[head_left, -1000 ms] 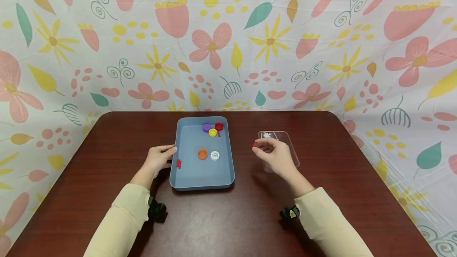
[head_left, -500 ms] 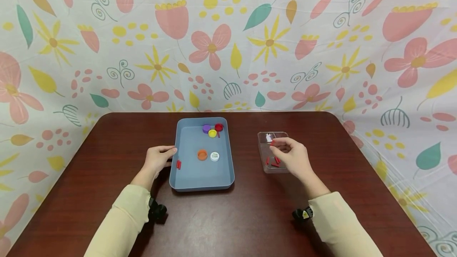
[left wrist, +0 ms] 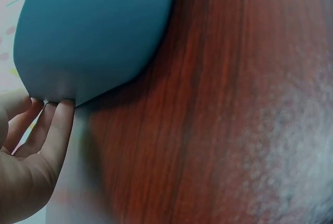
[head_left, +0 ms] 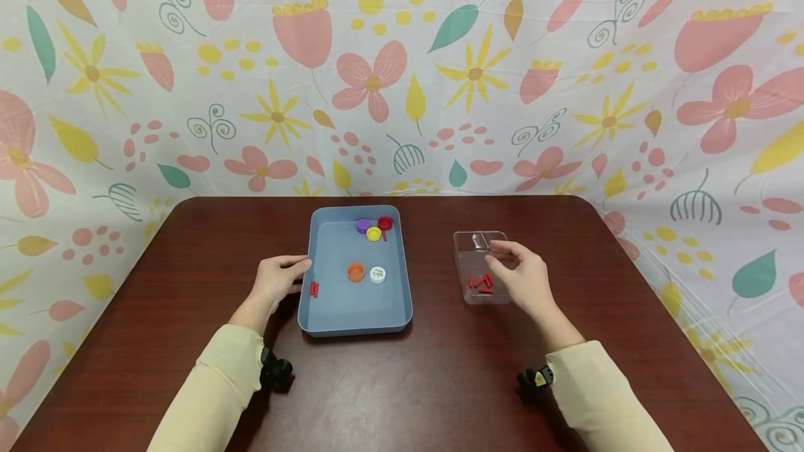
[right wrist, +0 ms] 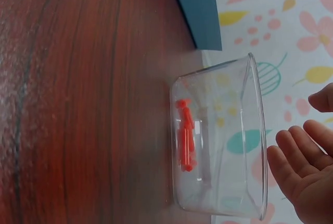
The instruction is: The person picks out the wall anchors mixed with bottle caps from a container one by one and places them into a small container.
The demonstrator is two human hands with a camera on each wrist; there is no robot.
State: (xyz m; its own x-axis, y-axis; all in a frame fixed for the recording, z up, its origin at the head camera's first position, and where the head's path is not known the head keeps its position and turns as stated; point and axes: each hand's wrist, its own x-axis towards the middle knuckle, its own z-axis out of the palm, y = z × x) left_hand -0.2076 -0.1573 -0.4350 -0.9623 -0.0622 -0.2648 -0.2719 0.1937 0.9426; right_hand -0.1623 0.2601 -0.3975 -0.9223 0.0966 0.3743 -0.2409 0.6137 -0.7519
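Observation:
My left hand [head_left: 280, 282] pinches the left rim of a blue-grey tray [head_left: 333, 316]; in the left wrist view its fingertips [left wrist: 66, 101] are at the tray's edge. Inside the tray sit purple [head_left: 363, 226], yellow [head_left: 373, 234], red [head_left: 385, 222], orange [head_left: 356, 271] and white [head_left: 377, 274] round caps, plus small red sticks [head_left: 314, 289] by the left wall. Over the right side of a clear plastic box [head_left: 465, 257], my right hand [head_left: 524, 281] holds nothing, thumb and fingers apart. Several red sticks [right wrist: 186, 135] lie on the box's floor.
The dark wooden table [head_left: 402, 396] carries both containers, the tray left of the clear box with a gap between them. A flowered cloth [head_left: 402, 89] hangs behind the table's far edge. A black wrist camera [head_left: 534, 377] sits on the right wrist, another [head_left: 276, 370] on the left.
My right hand has moved right, from beside the box's left edge to over it, and has let a red stick go into it. The left hand and tray have stayed put.

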